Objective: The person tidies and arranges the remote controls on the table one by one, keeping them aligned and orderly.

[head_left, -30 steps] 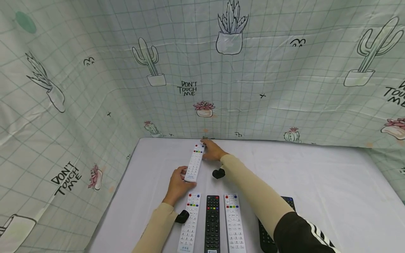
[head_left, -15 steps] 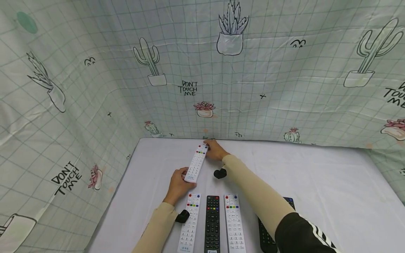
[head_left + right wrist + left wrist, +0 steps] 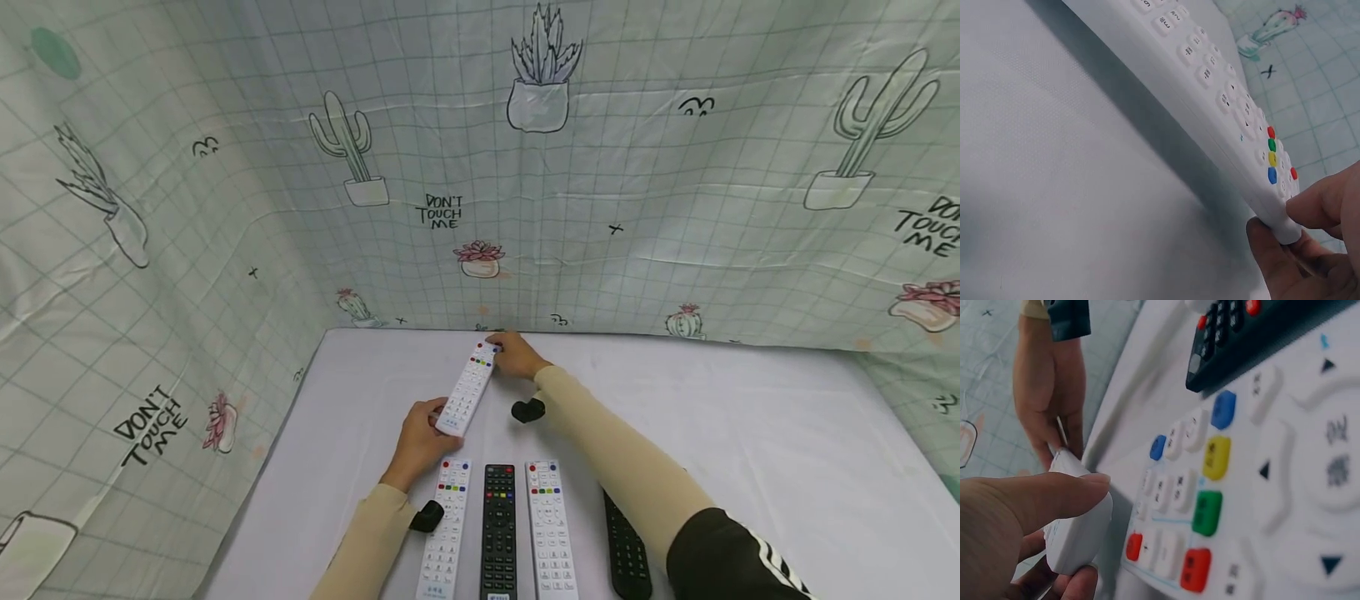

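Observation:
Both hands hold one white remote control [image 3: 468,387] with coloured buttons, tilted to the right near the table's back. My left hand [image 3: 422,437] grips its near end; in the left wrist view the thumb [image 3: 1066,494] lies on the end and fingers curl beneath. At the far end my right hand [image 3: 519,357] pinches a corner between thumb and fingers, as the right wrist view shows. There the remote [image 3: 1197,112] stands a little off the white cloth, with a shadow below. Just in front of the left hand lies another white remote [image 3: 444,533].
A black remote [image 3: 498,533] and a white remote [image 3: 551,533] lie side by side in the front row. Farther right, a black remote [image 3: 626,546] is partly hidden by the right arm. Patterned cloth [image 3: 615,275] hangs behind the white table [image 3: 750,417].
The far end of the held remote has swung slightly right with my right hand. My left hand keeps its hold on the near end. The head view has shifted slightly.

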Tool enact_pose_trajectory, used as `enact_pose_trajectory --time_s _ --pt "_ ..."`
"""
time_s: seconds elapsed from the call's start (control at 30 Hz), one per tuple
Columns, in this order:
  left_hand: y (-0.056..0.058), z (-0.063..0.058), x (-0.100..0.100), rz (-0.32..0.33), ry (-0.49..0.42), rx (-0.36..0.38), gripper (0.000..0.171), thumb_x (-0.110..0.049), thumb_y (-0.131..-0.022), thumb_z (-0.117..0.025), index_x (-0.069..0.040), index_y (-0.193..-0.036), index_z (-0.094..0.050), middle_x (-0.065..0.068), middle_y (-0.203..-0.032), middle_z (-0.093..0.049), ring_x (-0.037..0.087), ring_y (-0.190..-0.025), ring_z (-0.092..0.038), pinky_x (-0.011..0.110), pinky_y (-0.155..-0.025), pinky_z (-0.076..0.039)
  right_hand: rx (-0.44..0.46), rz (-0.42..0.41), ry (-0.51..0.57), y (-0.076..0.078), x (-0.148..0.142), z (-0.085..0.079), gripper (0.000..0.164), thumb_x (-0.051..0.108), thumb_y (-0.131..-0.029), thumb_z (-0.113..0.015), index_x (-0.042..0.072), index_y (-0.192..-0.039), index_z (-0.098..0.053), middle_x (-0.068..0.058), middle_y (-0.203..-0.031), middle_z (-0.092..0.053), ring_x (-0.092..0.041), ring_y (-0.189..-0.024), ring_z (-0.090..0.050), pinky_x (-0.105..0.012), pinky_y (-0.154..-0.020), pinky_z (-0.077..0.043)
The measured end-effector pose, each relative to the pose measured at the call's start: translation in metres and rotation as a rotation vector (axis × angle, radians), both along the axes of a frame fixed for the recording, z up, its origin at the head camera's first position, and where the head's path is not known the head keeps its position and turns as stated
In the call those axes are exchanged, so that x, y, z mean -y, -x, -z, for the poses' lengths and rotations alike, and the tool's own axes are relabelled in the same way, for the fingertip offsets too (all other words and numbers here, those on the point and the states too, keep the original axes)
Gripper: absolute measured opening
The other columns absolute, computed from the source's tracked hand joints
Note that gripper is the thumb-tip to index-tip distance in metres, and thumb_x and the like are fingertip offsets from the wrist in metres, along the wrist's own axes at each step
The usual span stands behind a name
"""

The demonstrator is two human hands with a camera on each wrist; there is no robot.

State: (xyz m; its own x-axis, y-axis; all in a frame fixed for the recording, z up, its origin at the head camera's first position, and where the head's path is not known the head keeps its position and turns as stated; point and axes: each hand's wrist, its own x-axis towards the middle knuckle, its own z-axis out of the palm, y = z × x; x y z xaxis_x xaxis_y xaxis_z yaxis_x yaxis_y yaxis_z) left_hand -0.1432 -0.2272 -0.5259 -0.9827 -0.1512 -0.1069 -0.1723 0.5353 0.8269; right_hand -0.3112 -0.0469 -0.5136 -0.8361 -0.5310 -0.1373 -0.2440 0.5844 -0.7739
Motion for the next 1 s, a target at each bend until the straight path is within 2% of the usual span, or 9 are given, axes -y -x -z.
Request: enact_pose_trajectory --time_s 0.17,0.27,0.43,0.57,0.73,0.9,1.0 --pt "0.0 -0.003 -0.004 0.034 0.016 -0.027 0.072 0.005 -0.077 -0.088 0.007 -0.143 -0.059 0.017 -0.114 -0.058 0.023 -0.092 -0.054 0.03 -0.074 -0.048 0.029 0.028 0.019 0.002 -0.013 0.001 0.053 0.0 -0.1 -0.048 -0.006 -0.152 -0.05 -0.028 -0.158 -0.046 -0.041 -0.144 -0.048 -0.051 -0.12 -0.041" --pt "0.0 -0.005 -0.007 0.059 0.031 -0.037 0.072 0.004 -0.077 -0.088 0.007 -0.143 -0.059 0.017 -0.115 -0.058 0.023 -0.092 -0.053 0.029 -0.074 -0.048 0.04 0.034 0.042 0.001 -0.022 -0.001 0.052 0.002 -0.101 -0.05 -0.005 -0.152 -0.051 -0.028 -0.158 -0.047 -0.041 -0.14 -0.051 -0.049 -0.112 -0.048" --pt "-0.004 -0.01 -0.013 0.091 0.034 -0.057 0.073 0.003 -0.077 -0.089 0.007 -0.143 -0.059 0.017 -0.12 -0.059 0.023 -0.094 -0.054 0.029 -0.075 -0.049 0.036 0.038 0.076 -0.01 -0.037 -0.014 0.051 0.002 -0.102 -0.051 -0.007 -0.152 -0.051 -0.029 -0.155 -0.05 -0.041 -0.132 -0.057 -0.045 -0.099 -0.055" --pt "-0.006 -0.016 -0.02 0.115 0.026 -0.071 0.073 0.003 -0.077 -0.089 0.007 -0.143 -0.059 0.017 -0.121 -0.059 0.024 -0.097 -0.054 0.031 -0.078 -0.051 0.028 0.054 0.088 -0.018 -0.048 -0.023 0.05 0.001 -0.102 -0.051 -0.007 -0.152 -0.05 -0.029 -0.15 -0.053 -0.04 -0.129 -0.06 -0.043 -0.098 -0.056" --pt "-0.009 -0.022 -0.031 0.155 0.016 -0.095 0.073 0.003 -0.077 -0.089 0.007 -0.143 -0.059 0.017 -0.122 -0.059 0.023 -0.099 -0.054 0.032 -0.084 -0.053 0.027 0.048 0.113 -0.02 -0.066 -0.025 0.05 0.002 -0.103 -0.051 -0.004 -0.154 -0.049 -0.03 -0.149 -0.054 -0.039 -0.125 -0.062 -0.041 -0.094 -0.057" --pt "-0.01 -0.027 -0.043 0.188 0.0 -0.099 0.072 0.003 -0.077 -0.089 0.007 -0.143 -0.059 0.016 -0.121 -0.059 0.023 -0.099 -0.054 0.033 -0.084 -0.055 0.016 0.034 0.123 -0.024 -0.088 -0.028 0.05 0.003 -0.104 -0.053 -0.005 -0.153 -0.05 -0.031 -0.149 -0.053 -0.038 -0.121 -0.064 -0.04 -0.094 -0.058" --pt "-0.011 -0.029 -0.05 0.21 -0.005 -0.105 0.073 0.004 -0.077 -0.089 0.007 -0.143 -0.059 0.017 -0.123 -0.059 0.023 -0.1 -0.055 0.036 -0.087 -0.056 0.017 0.047 0.132 -0.027 -0.1 -0.033 0.05 0.004 -0.103 -0.054 -0.006 -0.152 -0.051 -0.03 -0.147 -0.053 -0.037 -0.118 -0.064 -0.043 -0.094 -0.058"
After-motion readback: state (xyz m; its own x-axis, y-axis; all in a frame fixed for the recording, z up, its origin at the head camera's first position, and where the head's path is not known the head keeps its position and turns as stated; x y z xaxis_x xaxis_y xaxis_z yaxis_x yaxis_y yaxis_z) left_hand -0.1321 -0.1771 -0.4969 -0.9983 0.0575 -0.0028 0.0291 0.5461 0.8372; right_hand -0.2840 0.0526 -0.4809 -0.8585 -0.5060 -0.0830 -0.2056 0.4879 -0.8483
